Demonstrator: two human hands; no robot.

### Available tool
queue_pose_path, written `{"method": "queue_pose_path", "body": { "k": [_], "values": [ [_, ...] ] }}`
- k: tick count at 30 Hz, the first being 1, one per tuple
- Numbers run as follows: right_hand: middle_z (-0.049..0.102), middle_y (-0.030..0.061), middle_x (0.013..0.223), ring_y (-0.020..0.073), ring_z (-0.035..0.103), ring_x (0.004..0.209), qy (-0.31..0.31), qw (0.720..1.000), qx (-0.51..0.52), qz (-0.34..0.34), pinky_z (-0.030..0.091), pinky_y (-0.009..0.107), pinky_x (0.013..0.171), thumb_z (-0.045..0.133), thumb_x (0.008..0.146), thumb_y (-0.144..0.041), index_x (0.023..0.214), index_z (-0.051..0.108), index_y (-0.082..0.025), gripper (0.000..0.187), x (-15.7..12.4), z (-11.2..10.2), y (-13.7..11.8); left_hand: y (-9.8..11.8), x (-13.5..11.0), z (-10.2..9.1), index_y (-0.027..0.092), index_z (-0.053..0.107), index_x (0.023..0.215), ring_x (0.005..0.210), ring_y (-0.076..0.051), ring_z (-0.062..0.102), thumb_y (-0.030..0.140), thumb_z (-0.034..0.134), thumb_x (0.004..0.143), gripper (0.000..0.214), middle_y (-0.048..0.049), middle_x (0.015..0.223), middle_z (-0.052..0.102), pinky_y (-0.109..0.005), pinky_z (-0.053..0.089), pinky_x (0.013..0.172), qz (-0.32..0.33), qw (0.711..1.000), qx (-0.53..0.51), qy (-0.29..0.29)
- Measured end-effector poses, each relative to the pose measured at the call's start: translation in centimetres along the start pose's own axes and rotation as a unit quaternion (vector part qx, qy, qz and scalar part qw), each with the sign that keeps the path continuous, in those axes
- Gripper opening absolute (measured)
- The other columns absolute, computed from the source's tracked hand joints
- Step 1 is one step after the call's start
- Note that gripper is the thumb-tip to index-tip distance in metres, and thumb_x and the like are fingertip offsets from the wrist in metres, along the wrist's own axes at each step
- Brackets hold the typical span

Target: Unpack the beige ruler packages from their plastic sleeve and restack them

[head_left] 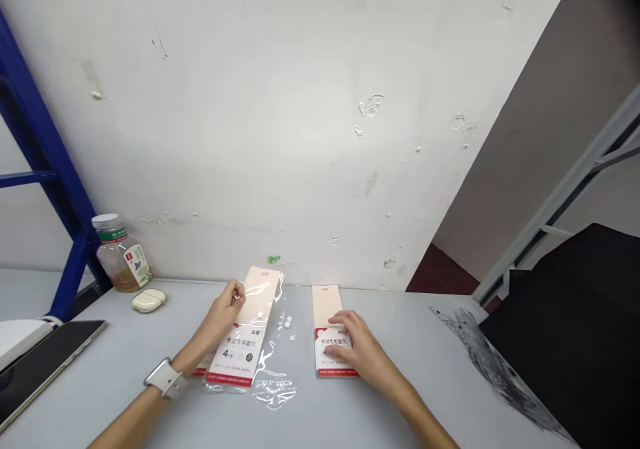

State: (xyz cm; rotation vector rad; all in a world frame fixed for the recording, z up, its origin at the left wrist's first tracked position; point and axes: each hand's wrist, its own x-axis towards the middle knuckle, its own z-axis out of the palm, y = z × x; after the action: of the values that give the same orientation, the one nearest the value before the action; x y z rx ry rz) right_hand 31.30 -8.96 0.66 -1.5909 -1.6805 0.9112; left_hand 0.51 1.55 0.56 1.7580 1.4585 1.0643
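Note:
My left hand (223, 316) pinches the left edge of a long pink and white card (246, 329) that lies partly inside a clear plastic sleeve (273, 369) on the grey table (125, 362). A watch is on that wrist. My right hand (357, 348) lies flat, fingers spread, on the lower part of a second pink card (327, 306) with a red and white label. Two small white round bits (287, 321) lie between the two cards.
At the back left, a clear jar with a white lid (120, 254) stands beside a white earbud case (149, 300). A dark tablet (40, 366) lies at the left edge. A blue frame (60, 189) rises on the left. Black material (565, 329) and crumpled plastic (480, 349) fill the right.

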Motion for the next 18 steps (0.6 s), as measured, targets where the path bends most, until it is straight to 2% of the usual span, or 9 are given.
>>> {"method": "queue_pose_path", "body": {
  "k": [2,5,8,11,13,15,17,18],
  "values": [
    [0.046,0.0055,0.138,0.0285,0.044,0.125,-0.016,0.998,-0.054,0.036,0.038,0.04,0.101,0.074,0.067,-0.04,0.112,0.06,-0.029,0.048,0.0,-0.9,0.7,-0.5,0.4,-1.4,0.025,0.045,0.082,0.06,-0.017,0.051,0.034,0.037,0.088,0.014,0.004,0.067,0.052,-0.027,0.038,0.057,-0.003,0.993,0.121,0.004],
    [0.042,0.006,0.142,0.0299,0.039,0.129,-0.035,0.993,-0.091,0.062,0.036,0.042,0.102,0.076,0.063,-0.037,0.111,0.058,-0.03,0.051,0.0,-1.2,1.2,-1.0,0.3,-2.1,0.023,0.052,0.092,0.079,-0.024,0.059,0.03,0.034,0.091,0.02,-0.0047,0.09,0.061,-0.034,0.042,0.068,0.04,0.956,0.289,0.021],
    [0.04,0.0049,0.143,0.0294,0.04,0.127,-0.031,0.993,-0.092,0.068,0.037,0.04,0.099,0.074,0.062,-0.031,0.102,0.056,-0.028,0.044,0.0,-1.0,1.2,-0.9,-0.2,-1.2,0.019,0.056,0.105,0.094,-0.031,0.057,0.036,0.036,0.091,0.03,-0.0135,0.11,0.06,-0.042,0.043,0.077,0.064,0.922,0.38,0.038],
    [0.042,0.0028,0.139,0.0267,0.044,0.121,-0.023,0.996,-0.046,0.07,0.042,0.035,0.091,0.069,0.063,-0.024,0.093,0.055,-0.027,0.033,0.1,-1.0,1.0,-0.3,-0.9,0.1,0.02,0.057,0.113,0.101,-0.034,0.056,0.045,0.04,0.091,0.038,-0.015,0.123,0.057,-0.046,0.044,0.081,0.064,0.912,0.404,0.012],
    [0.052,0.0021,0.125,0.0237,0.051,0.109,-0.011,0.998,-0.014,0.063,0.044,0.031,0.081,0.066,0.065,-0.023,0.087,0.055,-0.026,0.025,0.2,-1.2,1.1,-0.1,-1.3,0.6,0.02,0.058,0.115,0.108,-0.035,0.054,0.045,0.042,0.089,0.039,-0.0146,0.13,0.054,-0.047,0.043,0.085,0.078,0.908,0.412,-0.003],
    [0.059,0.0004,0.098,0.0205,0.054,0.089,0.0,0.998,0.001,0.061,0.043,0.028,0.071,0.065,0.068,-0.024,0.082,0.055,-0.025,0.017,0.5,-1.5,1.2,-0.1,-1.5,0.8,0.019,0.059,0.114,0.111,-0.036,0.053,0.04,0.044,0.087,0.037,-0.0148,0.131,0.053,-0.047,0.043,0.086,0.089,0.905,0.415,-0.011],
    [0.054,-0.0037,0.073,0.0174,0.051,0.071,0.01,0.998,0.012,0.064,0.039,0.027,0.064,0.065,0.07,-0.027,0.082,0.054,-0.025,0.016,0.7,-1.7,1.4,-0.3,-1.5,0.7,0.017,0.059,0.111,0.109,-0.035,0.054,0.035,0.045,0.086,0.035,-0.0151,0.128,0.055,-0.046,0.044,0.086,0.091,0.907,0.41,-0.01],
    [0.05,-0.0055,0.067,0.0165,0.05,0.065,0.016,0.998,0.027,0.063,0.038,0.027,0.061,0.064,0.072,-0.029,0.086,0.054,-0.026,0.018,0.9,-1.7,1.5,-0.4,-1.4,0.6,0.017,0.06,0.11,0.109,-0.035,0.054,0.034,0.045,0.085,0.033,-0.0155,0.127,0.056,-0.047,0.044,0.086,0.096,0.908,0.409,-0.006]
  ]
}}
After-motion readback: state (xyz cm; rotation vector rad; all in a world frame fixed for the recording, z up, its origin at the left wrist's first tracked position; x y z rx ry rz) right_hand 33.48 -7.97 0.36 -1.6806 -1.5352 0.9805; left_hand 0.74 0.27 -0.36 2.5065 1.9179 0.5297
